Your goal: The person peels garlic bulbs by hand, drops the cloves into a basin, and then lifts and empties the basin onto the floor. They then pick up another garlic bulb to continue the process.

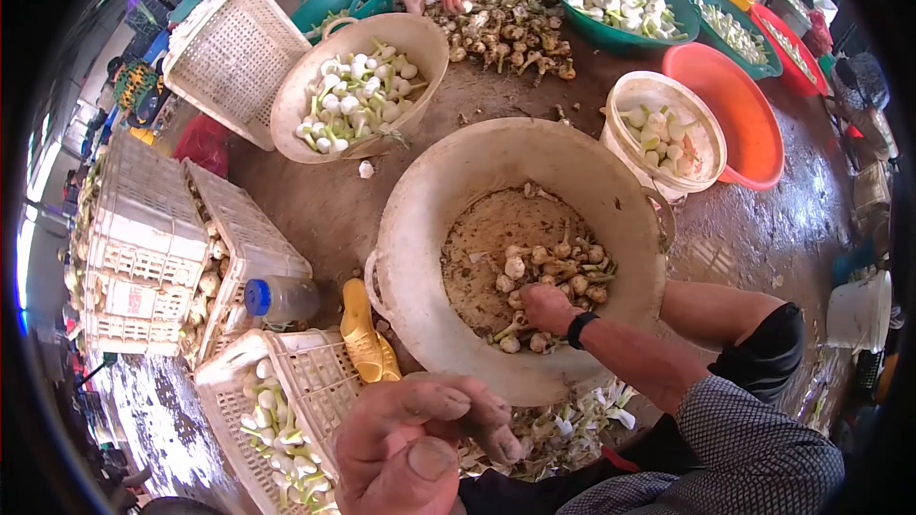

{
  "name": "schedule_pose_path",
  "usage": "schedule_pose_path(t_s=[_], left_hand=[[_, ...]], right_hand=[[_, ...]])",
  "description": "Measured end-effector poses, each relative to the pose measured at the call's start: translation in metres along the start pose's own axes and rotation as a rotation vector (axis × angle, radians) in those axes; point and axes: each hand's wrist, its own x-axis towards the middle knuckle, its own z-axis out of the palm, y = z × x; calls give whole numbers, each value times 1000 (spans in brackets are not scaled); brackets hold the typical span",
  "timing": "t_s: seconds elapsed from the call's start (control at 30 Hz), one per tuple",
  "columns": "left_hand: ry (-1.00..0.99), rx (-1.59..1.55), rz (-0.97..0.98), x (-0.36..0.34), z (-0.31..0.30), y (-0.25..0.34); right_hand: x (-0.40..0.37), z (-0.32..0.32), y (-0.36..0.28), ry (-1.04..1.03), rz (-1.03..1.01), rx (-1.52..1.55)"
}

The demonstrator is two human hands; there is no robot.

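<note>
Brown, round, papery-skinned garlic bulbs [578,283], ctr frame in wide beige plastic tub [420,229], look light, firm, prob. best held round the body; R hand [551,309] among them, L hand [420,439] lower ctr, can't tell either grip.

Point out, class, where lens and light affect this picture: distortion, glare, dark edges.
Head view: a round, fisheye-like frame with black corners; head view: the left crates lean and curve; head view: strong glare on the wet floor at right; head view: the left hand looms large in the foreground.
</note>
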Motion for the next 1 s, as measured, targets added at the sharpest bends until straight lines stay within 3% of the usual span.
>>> schedule_pose_path(t_s=[0.1,0.17,0.2,0.23,0.3,0.37,0.43,0.5,0.53,0.63,0.7,0.73,0.77,0.83,0.87,0.9,0.97,1.0], left_hand=[[9,14,8,-1,3,-2],[18,100,19,-1,4,-9],[66,127,35,1,6,-14],[112,154,52,2,8,-16],[121,167,53,2,13,-20],[61,421,133,3,9,-29],[62,367,114,-1,11,-39],[-1,737,-5,-2,10,-45],[-135,849,21,-1,11,-46],[-323,707,-31,-5,12,-59],[-321,661,-40,-8,13,-62],[-337,710,-32,-8,10,-64],[-353,758,-25,-7,8,-66],[-341,863,21,-6,5,-71],[-325,962,71,-5,7,-72],[-326,964,62,-4,10,-71],[-317,1175,142,-2,19,-69],[-320,1176,131,-2,19,-71]], right_hand=[[-11,-14,2,134,52,88],[-34,-73,-28,-49,466,903],[-41,-78,-29,-10,452,1176],[-48,-91,-34,8,439,1177],[-70,-123,-52,-78,227,1717],[-95,-155,-78,-79,164,1768],[-119,-176,-97,-265,-94,1938],[-138,-182,-107,-289,-192,1947],[-150,-185,-113,-310,-202,1949],[-171,-182,-119,-317,-245,1941],[-181,-183,-121,-264,-82,1835],[-181,-173,-120,-109,-69,1619],[-183,-174,-120,-108,-69,1626],[-186,-177,-120,386,-277,736],[-186,-173,-118,472,-265,709],[-187,-174,-114,470,-258,715],[-192,-180,-105,112,-150,1103],[-198,-187,-111,122,-187,1102]])
